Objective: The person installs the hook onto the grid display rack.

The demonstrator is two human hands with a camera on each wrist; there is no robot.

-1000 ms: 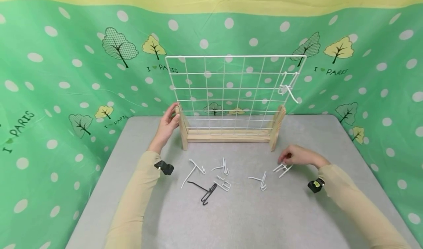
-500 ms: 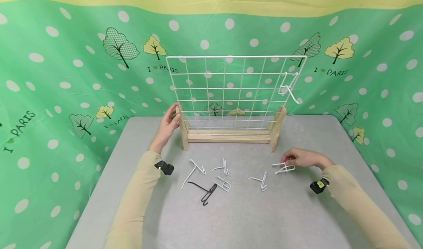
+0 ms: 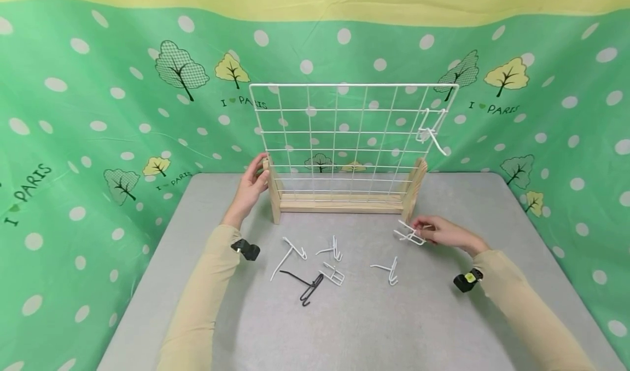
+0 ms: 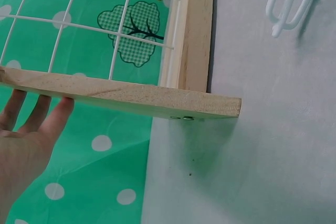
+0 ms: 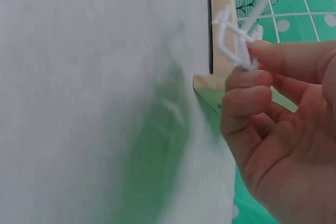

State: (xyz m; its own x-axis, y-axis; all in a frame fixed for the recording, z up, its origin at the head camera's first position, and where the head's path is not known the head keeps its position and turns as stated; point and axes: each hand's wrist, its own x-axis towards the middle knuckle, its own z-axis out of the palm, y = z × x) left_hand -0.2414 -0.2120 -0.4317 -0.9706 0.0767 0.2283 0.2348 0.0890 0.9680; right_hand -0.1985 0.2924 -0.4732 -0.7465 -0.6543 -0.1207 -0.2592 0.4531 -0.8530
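A white wire grid panel (image 3: 351, 135) stands upright in a wooden base (image 3: 339, 202) at the back of the grey table (image 3: 354, 316). My left hand (image 3: 252, 184) rests with straight fingers (image 4: 47, 116) against the base's left end post (image 4: 126, 98). My right hand (image 3: 435, 232) pinches a white wire hook (image 3: 408, 234) in its fingertips (image 5: 252, 85) and holds it in the air just in front of the base's right post (image 3: 413, 187). One white hook (image 3: 432, 133) hangs on the grid's upper right.
Several loose hooks lie on the table in front of the base: white ones (image 3: 287, 253) (image 3: 332, 248) (image 3: 333, 275) (image 3: 389, 267) and a black one (image 3: 305, 286). A green dotted curtain (image 3: 98, 114) surrounds the table on three sides.
My right hand has lifted the white hook off the table and carried it left and up toward the base's right post. The left hand has stayed on the left post.
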